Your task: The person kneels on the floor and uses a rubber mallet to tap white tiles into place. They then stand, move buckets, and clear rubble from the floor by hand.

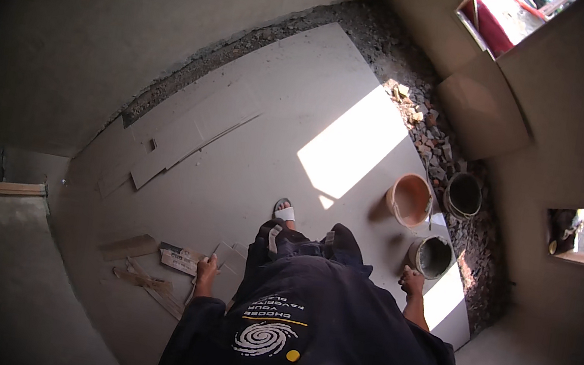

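Observation:
My left hand (207,268) hangs by my left hip, its fingers loosely curled and nothing visible in them. In the picture it lies between a white printed carton (178,259) and some pale tiles (228,264) on the floor; touching cannot be told. On the other side hangs my right hand (412,281), also curled, with nothing seen in it. It appears just below a dark bucket (433,258) with grey contents; whether it touches the rim is unclear. An orange bucket (409,199) stands farther off, and another dark bucket (464,195) is beside it.
Torn cardboard strips (149,282) lie at the left. Flat large tiles (192,141) rest along the far-left floor. Broken rubble (432,132) lines the right wall, below a leaning board (484,109). My sandalled foot (285,210) stands on the pale floor (263,171).

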Available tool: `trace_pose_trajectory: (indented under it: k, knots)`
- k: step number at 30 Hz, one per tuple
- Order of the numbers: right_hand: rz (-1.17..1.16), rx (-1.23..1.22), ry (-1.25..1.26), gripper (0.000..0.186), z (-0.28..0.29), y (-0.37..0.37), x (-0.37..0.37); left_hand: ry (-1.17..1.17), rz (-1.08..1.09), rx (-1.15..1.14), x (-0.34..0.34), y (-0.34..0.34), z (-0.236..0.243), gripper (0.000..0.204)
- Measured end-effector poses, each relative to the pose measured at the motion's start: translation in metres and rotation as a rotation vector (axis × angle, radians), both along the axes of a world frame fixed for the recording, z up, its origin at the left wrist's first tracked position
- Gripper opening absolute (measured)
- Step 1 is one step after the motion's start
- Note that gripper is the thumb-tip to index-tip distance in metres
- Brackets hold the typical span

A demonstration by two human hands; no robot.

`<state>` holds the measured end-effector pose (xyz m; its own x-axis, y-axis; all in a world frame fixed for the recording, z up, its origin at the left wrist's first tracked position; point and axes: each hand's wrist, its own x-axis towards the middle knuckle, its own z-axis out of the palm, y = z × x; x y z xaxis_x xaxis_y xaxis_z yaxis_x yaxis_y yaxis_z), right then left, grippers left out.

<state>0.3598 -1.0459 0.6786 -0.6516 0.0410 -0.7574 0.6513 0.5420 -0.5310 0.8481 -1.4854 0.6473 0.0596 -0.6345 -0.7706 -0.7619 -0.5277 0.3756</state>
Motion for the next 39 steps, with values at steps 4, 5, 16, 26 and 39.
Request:
trace_pose_trajectory:
  k: [4,5,16,26,39]
  knots:
    - [-0.034,0.058,-0.008,0.032,0.008,-0.038,0.026,0.117,0.064,-0.055,0.006,-0.047,-0.003,0.048]
    - [-0.01,0.058,0.028,0.032,0.01,-0.047,0.029,0.112,0.056,-0.072,-0.001,-0.06,-0.003,0.047]
    - [0.123,0.156,0.13,0.036,0.001,-0.09,0.015,0.194,-0.041,-0.104,-0.028,-0.109,0.008,0.052]
    - [0.096,0.155,0.142,0.037,0.001,-0.082,-0.013,-0.006,-0.25,0.058,-0.021,-0.07,0.012,0.049]
    - [-0.006,0.17,0.103,0.034,-0.02,-0.003,-0.044,0.138,-0.244,0.02,-0.2,-0.078,0.037,0.058]
